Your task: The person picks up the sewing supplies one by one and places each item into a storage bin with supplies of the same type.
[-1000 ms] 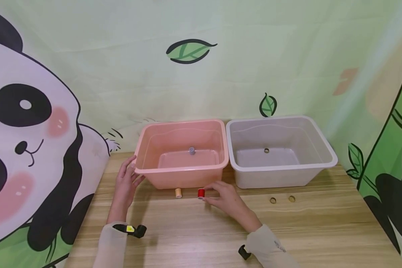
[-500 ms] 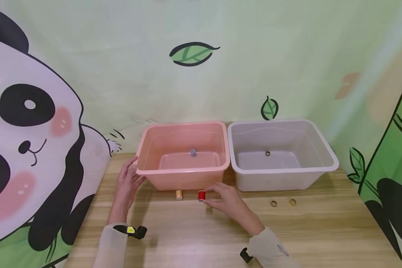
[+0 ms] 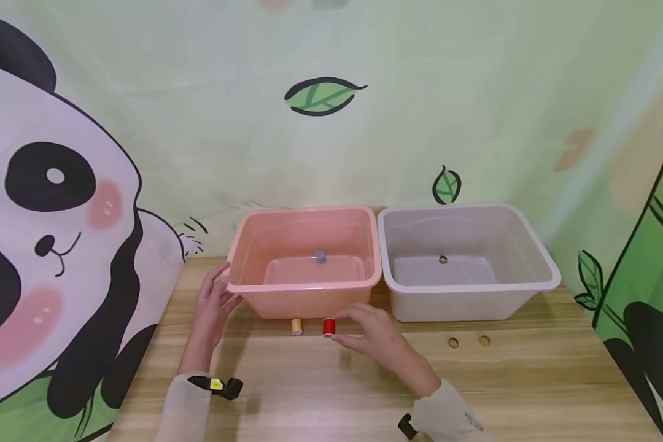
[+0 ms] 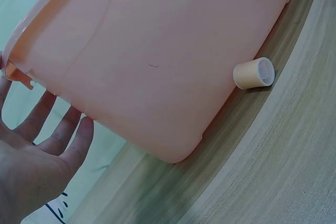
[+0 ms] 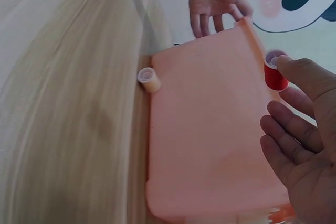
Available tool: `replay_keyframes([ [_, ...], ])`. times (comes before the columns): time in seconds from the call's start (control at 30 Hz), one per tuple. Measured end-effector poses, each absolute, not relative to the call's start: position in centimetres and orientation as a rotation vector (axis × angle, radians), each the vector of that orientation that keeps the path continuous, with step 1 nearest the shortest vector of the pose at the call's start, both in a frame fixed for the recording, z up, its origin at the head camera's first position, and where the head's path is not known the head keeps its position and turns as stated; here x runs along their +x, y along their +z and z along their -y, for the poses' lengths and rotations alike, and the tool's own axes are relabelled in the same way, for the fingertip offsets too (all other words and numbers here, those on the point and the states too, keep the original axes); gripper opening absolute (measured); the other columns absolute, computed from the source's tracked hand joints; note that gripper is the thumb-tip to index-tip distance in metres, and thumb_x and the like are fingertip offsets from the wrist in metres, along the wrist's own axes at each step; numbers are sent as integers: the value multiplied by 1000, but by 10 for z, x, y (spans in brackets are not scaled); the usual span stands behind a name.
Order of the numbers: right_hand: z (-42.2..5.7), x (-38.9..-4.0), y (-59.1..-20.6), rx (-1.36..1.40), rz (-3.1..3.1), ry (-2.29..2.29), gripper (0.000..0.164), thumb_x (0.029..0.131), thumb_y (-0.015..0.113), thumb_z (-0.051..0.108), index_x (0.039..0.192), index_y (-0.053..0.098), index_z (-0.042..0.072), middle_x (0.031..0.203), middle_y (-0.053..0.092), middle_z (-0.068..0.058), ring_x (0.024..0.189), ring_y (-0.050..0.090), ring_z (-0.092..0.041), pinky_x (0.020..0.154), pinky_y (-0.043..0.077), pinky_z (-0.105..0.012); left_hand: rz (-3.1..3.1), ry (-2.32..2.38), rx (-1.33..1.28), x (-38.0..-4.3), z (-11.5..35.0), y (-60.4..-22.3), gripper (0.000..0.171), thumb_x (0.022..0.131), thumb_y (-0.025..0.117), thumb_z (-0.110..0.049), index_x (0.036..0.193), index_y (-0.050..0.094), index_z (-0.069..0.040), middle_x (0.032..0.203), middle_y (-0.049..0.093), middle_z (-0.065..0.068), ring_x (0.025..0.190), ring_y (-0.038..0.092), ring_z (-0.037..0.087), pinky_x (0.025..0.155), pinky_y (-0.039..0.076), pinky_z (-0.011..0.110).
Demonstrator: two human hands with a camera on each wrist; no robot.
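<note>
The head view is bright, the backdrop (image 3: 398, 141) streaked pale at two o'clock, the table (image 3: 320, 393) glossy at six, wrist views dimmer

Setting: looks like a small filming corner; whether it lies in a home, studio or office cannot be told. Evidence: a pale green printed backdrop (image 3: 398, 116), faintly creased, stands directly behind the tabletop (image 3: 309, 396) and shows past its left and right edges. Motifs cartoon, nursery-like: large panda (image 3: 74, 239) at left, dark-outlined leaf (image 3: 323, 96) higher up, bamboo stalk (image 3: 635, 270) at right. Tabletop surface wood-grained. At its back edge, household-type plastic: pink tub (image 3: 304, 287) beside grey tub (image 3: 472, 288). Black wrist camera (image 3: 231, 388) near left cuff, another near right; consistent with recording set-up.
</note>
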State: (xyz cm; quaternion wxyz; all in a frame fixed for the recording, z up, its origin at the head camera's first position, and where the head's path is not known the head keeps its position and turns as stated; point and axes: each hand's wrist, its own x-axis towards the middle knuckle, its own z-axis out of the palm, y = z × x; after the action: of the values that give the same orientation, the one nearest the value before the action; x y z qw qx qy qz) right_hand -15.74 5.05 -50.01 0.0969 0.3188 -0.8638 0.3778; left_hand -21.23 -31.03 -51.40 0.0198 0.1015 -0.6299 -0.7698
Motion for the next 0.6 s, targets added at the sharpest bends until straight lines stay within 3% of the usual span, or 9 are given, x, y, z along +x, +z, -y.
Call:
replay_keyframes([
  [0.6, -63, -155, -460, 943, 2471, 1145, 32, 84, 85, 28, 112, 73, 17, 111, 73, 4, 106, 66, -12, 91, 58, -31, 1944, -2388, 323, -212, 313, -514, 55, 101, 58, -48, 151, 44, -29, 158, 39, 6, 135, 51, 28, 94, 56, 27],
])
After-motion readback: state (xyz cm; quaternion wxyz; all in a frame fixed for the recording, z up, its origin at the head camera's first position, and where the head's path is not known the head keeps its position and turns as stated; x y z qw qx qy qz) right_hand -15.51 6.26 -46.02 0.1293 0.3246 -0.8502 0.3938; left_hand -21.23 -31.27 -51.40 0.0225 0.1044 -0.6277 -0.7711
